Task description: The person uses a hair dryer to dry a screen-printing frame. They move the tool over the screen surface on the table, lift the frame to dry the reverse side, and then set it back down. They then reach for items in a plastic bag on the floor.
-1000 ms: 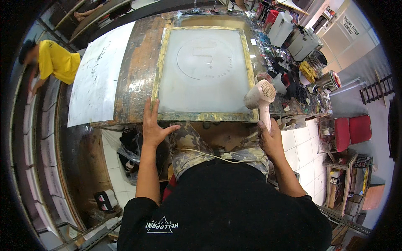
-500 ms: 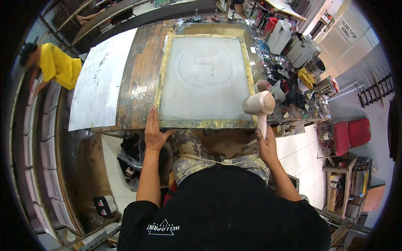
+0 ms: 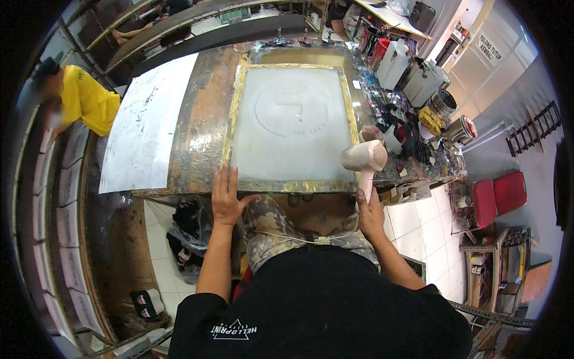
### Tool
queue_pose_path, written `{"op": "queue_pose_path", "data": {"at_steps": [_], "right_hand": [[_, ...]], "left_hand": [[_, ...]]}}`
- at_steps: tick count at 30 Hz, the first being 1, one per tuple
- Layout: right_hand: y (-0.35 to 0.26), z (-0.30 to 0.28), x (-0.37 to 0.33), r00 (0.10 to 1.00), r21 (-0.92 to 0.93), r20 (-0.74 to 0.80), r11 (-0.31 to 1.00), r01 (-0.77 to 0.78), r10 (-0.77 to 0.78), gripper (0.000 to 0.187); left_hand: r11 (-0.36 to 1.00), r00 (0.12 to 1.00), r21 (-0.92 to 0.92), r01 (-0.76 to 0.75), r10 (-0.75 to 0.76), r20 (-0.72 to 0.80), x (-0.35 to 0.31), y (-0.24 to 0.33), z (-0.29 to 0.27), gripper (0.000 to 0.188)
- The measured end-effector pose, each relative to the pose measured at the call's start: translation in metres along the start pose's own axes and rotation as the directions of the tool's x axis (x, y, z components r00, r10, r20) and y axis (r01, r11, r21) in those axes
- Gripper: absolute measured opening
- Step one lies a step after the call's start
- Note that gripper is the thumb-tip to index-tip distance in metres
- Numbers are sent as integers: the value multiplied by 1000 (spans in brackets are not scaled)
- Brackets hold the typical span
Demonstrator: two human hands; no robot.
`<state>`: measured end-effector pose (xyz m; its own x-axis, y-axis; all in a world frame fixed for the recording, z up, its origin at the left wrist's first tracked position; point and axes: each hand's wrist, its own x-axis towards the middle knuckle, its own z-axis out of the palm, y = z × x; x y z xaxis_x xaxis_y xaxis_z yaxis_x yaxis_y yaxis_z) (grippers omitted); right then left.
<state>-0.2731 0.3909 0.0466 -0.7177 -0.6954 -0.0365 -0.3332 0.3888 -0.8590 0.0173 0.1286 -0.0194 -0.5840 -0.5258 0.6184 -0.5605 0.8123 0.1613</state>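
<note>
A framed printing screen point(image 3: 281, 158) lies on the stained work table, its pale mesh bearing a faint round design with lettering. My right hand point(image 3: 371, 216) grips the handle of a pink hair dryer point(image 3: 366, 157), whose nozzle points left over the screen's near right corner. At the near left corner, my left hand point(image 3: 226, 197) rests with fingers stretched and thumb spread, its fingertips touching the frame's edge. Nothing is in that hand.
A white sheet point(image 3: 149, 119) covers the table's left part. Cans, white jugs point(image 3: 393, 64) and dark rags crowd the right side. A person in a yellow shirt point(image 3: 89, 99) stands at the left shelves. A plastic bag point(image 3: 191, 239) hangs below the table.
The hair dryer and my right hand have shifted slightly left and toward me. My left fingers have spread a little at the frame's corner. The whole view has tilted slightly.
</note>
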Motion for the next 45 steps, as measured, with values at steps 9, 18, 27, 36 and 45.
{"op": "queue_pose_path", "data": {"at_steps": [9,18,27,36,45], "right_hand": [[-41,-27,-19,998,183,-27,981,66,-62,55],[-117,-61,-15,872,755,-354,447,480,-339,53],[-127,-17,-3,854,668,3,636,386,-521,49],[-185,89,22,750,560,472,815,152,-464,49],[-190,198,-2,570,655,340,623,427,-748,44]], "left_hand": [[987,982,113,-114,129,-140,20,-12,-33,89],[936,877,346,-59,214,-430,130,-2,-140,66],[912,836,267,311,-129,-534,190,16,-243,56],[838,693,7,546,-447,-566,103,0,-247,51],[780,619,-78,621,-549,-561,22,5,-223,40]]}}
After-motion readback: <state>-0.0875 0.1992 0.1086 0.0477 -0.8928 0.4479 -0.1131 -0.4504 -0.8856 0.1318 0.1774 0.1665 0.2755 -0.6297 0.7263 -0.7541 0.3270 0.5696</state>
